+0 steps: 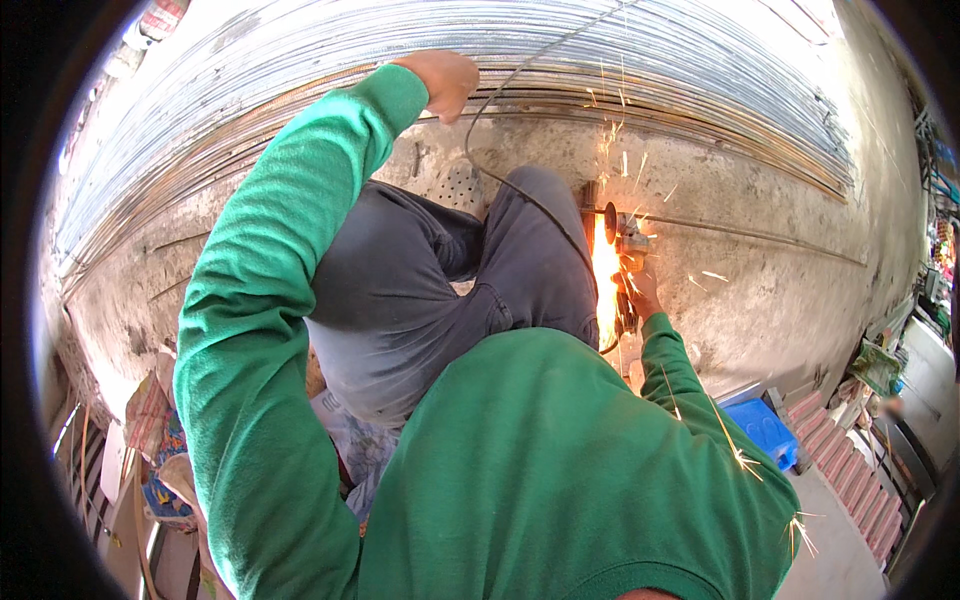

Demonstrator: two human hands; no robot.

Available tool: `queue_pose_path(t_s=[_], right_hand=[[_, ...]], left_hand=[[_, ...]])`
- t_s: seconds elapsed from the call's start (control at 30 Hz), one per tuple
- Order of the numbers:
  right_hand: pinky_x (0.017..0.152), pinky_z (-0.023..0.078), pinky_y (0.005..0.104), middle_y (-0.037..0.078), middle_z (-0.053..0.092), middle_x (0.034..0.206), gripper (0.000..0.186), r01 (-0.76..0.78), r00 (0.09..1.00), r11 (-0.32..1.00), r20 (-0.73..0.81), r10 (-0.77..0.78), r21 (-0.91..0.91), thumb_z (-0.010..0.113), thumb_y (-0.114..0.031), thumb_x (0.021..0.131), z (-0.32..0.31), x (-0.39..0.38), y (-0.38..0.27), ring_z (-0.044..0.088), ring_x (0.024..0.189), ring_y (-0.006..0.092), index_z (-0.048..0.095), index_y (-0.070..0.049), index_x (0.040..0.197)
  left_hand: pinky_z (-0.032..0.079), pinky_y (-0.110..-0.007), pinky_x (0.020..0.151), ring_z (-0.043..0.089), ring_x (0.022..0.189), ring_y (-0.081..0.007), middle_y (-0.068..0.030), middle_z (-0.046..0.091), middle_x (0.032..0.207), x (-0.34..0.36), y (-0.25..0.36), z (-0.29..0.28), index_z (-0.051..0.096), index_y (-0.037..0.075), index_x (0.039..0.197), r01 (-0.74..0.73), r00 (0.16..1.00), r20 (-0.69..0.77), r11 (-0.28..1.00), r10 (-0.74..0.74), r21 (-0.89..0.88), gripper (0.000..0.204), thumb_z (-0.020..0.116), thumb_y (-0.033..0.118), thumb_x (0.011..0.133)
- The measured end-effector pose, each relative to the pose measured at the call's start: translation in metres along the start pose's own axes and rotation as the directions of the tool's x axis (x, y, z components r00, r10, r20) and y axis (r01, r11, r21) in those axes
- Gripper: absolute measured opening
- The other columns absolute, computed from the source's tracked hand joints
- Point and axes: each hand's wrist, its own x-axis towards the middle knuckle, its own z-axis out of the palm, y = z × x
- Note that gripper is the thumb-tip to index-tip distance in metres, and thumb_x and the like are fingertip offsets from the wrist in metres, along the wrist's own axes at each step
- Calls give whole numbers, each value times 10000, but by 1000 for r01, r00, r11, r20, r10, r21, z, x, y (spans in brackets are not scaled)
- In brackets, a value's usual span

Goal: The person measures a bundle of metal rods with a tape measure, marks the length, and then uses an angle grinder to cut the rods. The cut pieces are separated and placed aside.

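Note:
My right hand [645, 292] is closed around an angle grinder [634, 246] beside my right knee. The grinder's dark disc [610, 222] stands on edge, and a bright stream of sparks [604, 275] pours from it toward me, with stray ones flying outward. A long thin metal rod [760, 232] runs off to the right from the disc; glare hides the contact point. My left hand [447, 82] is bent into a fist past my left knee, above the edge of the rod bundle [330, 85]. Its fingertips are hidden, so what it holds, if anything, cannot be seen.
A dark cable [470, 140] loops from the rods across my right thigh. Concrete floor [730, 180] lies around the grinder. At the right are a blue plastic box [762, 428] and a ridged pinkish panel [845, 475]. Cloth bundles [165, 450] lie at the left.

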Motion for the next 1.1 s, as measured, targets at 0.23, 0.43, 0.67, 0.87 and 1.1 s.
queue_pose_path(t_s=[0.23, 0.43, 0.67, 0.87, 1.1], right_hand=[[582, 498, 364, 65, 649, 754, 291, 350, 927, 623, 164, -337, -699, 682, -246, 834, -45, 24, 39, 615, 644, 199, 608, -22, 1006], [596, 496, 313, 53, 645, 804, 324, 21, 997, 832, -54, -61, -554, 758, -196, 737, -40, 22, 33, 608, 711, 157, 599, -32, 966], [581, 485, 316, 64, 642, 755, 198, 43, 999, 931, -2, -46, -362, 739, -166, 750, -20, -10, 5, 616, 647, 172, 643, -14, 836], [618, 502, 310, 62, 641, 794, 199, -158, 985, 916, -119, 122, -368, 720, -156, 800, -22, 4, 9, 632, 705, 172, 622, -21, 907], [645, 513, 318, 58, 644, 894, 301, -43, 999, 943, -43, 30, -331, 691, -155, 822, -8, 8, -24, 635, 777, 156, 581, -21, 1067]], left_hand=[[493, -434, 850, 612, 1011, -347, -186, 648, 1048, 11, 5, -10, 620, 20, 1151, -11, 999, -39, 1000, 12, 29, 575, 752, 148, 607], [498, -435, 841, 613, 1008, -347, -173, 651, 1051, 12, 3, -8, 627, 35, 1146, 0, 999, -54, 1000, 0, 12, 559, 751, 151, 613], [501, -437, 830, 619, 987, -352, -179, 655, 1018, 6, 2, -8, 631, 20, 1119, -6, 999, -44, 1000, 7, 16, 531, 742, 142, 614], [511, -450, 771, 634, 942, -354, -179, 664, 969, 7, 1, -7, 650, 11, 1067, -50, 995, -82, 999, 51, 14, 470, 748, 165, 633], [511, -447, 776, 633, 944, -353, -180, 661, 992, 5, 2, -9, 639, 12, 1092, -34, 997, -66, 999, 35, 14, 486, 748, 148, 638]])
